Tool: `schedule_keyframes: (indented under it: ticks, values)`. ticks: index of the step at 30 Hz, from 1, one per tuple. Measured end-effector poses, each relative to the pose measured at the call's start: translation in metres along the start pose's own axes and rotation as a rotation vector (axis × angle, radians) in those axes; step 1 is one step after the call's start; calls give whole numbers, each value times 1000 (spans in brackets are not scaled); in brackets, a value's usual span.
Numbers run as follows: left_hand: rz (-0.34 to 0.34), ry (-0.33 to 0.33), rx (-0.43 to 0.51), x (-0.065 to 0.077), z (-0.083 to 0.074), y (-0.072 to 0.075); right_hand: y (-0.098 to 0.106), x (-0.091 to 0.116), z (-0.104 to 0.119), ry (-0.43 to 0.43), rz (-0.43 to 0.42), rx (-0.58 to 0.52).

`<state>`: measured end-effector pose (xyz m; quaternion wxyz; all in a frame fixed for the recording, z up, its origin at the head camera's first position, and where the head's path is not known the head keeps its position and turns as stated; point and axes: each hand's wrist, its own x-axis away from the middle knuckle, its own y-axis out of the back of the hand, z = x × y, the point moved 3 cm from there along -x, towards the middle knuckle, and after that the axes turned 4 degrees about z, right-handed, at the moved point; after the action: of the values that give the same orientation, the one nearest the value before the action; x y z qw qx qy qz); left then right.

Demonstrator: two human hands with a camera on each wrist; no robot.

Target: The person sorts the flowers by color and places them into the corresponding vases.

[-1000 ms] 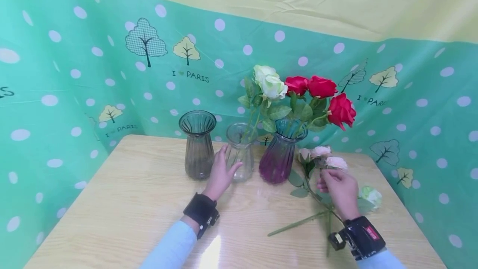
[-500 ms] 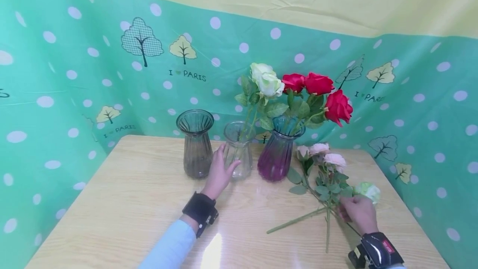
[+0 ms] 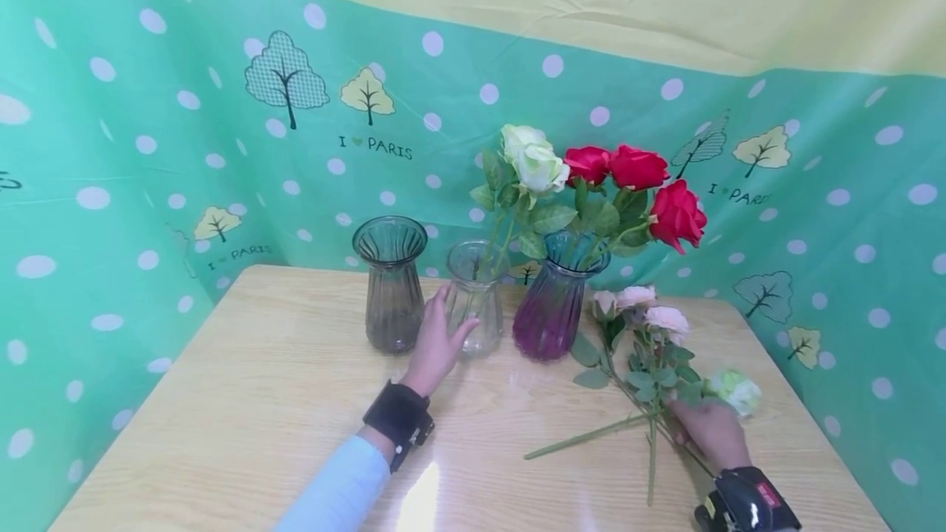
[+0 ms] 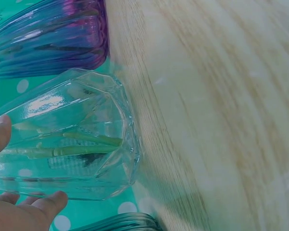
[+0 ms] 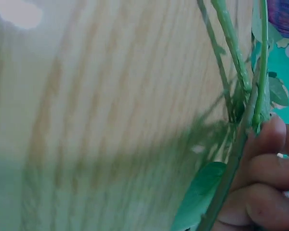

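In the head view my left hand [image 3: 434,349] holds the side of a clear glass vase [image 3: 484,327], thumb on one side and fingers on the other. Inside the vase, green stems [image 4: 82,150] show through the glass; a white-green rose [image 3: 534,161] rises above it. On the right, my right hand [image 3: 708,432] is down at crossed flower stems [image 5: 236,53], its fingers curled and fingertips pinching at a green stem. A white-green rose [image 3: 733,392] lies just beyond that hand. Pale pink roses [image 3: 667,323] lie farther back, their leaves close to my fingers.
A grey glass vase [image 3: 394,302] stands left of the clear one. To its right, a purple-blue vase [image 3: 549,323] bears red roses [image 3: 676,216]. A polka-dot cloth [image 3: 222,113] hangs behind the wooden table [image 3: 296,401].
My right hand has moved from the pink roses toward the front right, down to the stems by the lying white-green rose. My left hand stays on the clear vase.
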<state>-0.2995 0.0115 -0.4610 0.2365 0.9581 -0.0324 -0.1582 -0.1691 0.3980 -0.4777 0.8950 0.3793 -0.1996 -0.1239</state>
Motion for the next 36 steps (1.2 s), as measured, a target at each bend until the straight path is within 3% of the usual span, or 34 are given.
schedule_keyframes:
  ticks: [6,11,17,24,27,33,36]
  values:
    - [-7,-2,5,-1,-2,0,-5,-4,-2,-55,22,-109]
    - [-6,-3,12,0,-2,-1,-8,-6,-3,-134,11,-358]
    - [-2,0,20,0,-2,-2,-11,-6,1,-124,37,-687]
    - [-2,-4,23,0,-3,-1,-9,-4,4,-150,15,-833]
    - [-4,1,23,0,-2,-1,-7,-1,7,-144,40,-892]
    - [-8,1,12,0,-2,0,2,7,27,-104,123,-1158]
    - [-5,-7,1,1,-2,1,5,14,42,-20,139,-1274]
